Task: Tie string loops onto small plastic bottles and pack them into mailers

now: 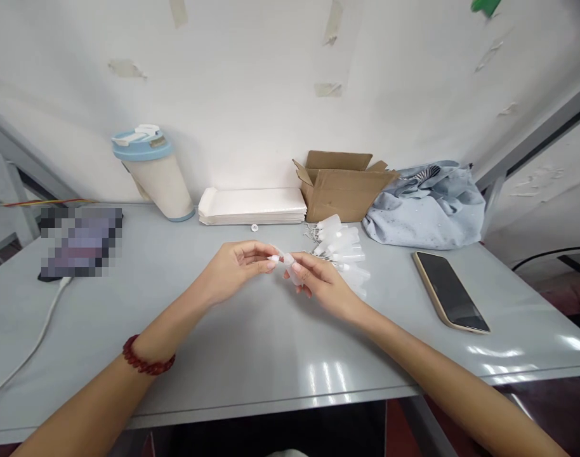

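My left hand (235,270) is closed, pinching a small white plastic tip (273,258) between thumb and fingers. Against it, in my right hand (325,285), is a small translucent squeeze bottle (297,273), its neck turned toward the left hand. The tip and the bottle's neck are very close; I cannot tell whether they are joined. Just behind the right hand lies a pile of several similar translucent bottles (347,238), with thin metal needle-like ends pointing left. A small round white cap (254,228) rests on the table beyond my hands.
Along the wall stand a cream tumbler with a blue lid (154,174), a stack of white envelopes (254,204), an opened cardboard box (342,193) and a bunched blue cloth (428,212). One phone (449,292) lies right; another, blurred and cabled (85,244), lies left on the grey table (252,362).
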Available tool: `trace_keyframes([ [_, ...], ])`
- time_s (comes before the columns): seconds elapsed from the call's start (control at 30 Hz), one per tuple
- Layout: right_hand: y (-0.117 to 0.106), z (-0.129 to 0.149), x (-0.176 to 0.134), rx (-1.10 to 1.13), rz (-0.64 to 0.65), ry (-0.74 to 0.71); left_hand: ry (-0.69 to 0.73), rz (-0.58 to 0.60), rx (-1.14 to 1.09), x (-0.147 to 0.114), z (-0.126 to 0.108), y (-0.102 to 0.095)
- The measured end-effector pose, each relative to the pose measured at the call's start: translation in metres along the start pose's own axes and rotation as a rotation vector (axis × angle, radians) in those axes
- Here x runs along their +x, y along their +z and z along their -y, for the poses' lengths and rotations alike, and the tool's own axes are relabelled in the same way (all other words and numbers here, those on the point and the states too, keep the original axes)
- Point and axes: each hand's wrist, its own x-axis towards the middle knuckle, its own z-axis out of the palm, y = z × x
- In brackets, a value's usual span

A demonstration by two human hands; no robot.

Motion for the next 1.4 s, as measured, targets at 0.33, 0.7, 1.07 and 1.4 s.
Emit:
trace_keyframes([
  [0.33,-0.001,0.009,-0.002,0.023,0.084,0.058,0.058,-0.012,0.032,-0.006,-0.006,0.004],
  [0.7,0.003,0.004,-0.003,0.161,-0.005,0.107,0.079,0.078,0.117,-0.007,-0.01,0.002],
  [1.07,0.004,0.007,-0.004,0.432,0.043,0.2,0.0,0.075,0.215,-0.011,-0.018,0.005],
  [1.4,0.002,0.009,-0.004,0.528,0.065,0.294,0.048,0.179,0.226,-0.01,-0.016,0.0],
])
